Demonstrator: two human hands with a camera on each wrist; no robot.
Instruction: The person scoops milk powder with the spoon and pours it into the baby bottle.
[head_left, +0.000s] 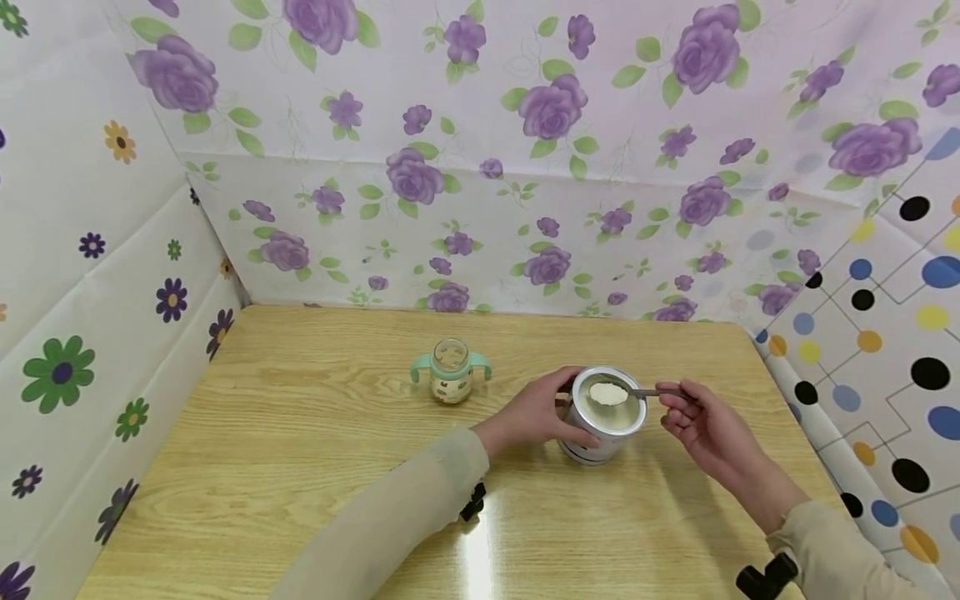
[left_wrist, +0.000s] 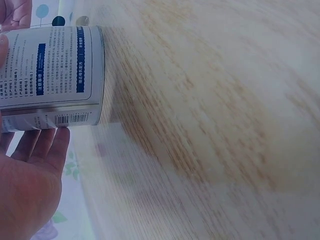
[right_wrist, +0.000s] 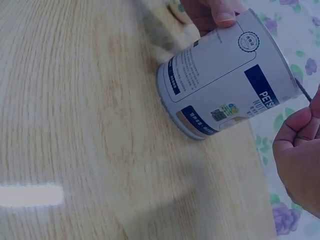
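A white milk powder can (head_left: pixel 609 447) with a silver rim stands open-topped on the table, pale powder inside. My left hand (head_left: pixel 532 412) grips its side, thumb in front and fingers round the back. Printed labels and a barcode show on the can (left_wrist: pixel 50 75) in the left wrist view. Between thumb and fingers, my right hand (head_left: pixel 708 429) pinches the dark handle of a spoon (head_left: pixel 645 392). Heaped powder (head_left: pixel 607 394) lies in the spoon's bowl, over the can's opening. In the right wrist view the spoon's bowl is hidden behind the can's rim.
Left of the can stands a baby bottle (head_left: pixel 452 385) with mint-green handles and an uncovered top. The wooden table (head_left: pixel 300 433) meets a purple-flowered cloth wall (head_left: pixel 480 233) at the back. Patterned cloth walls also line the left and right sides.
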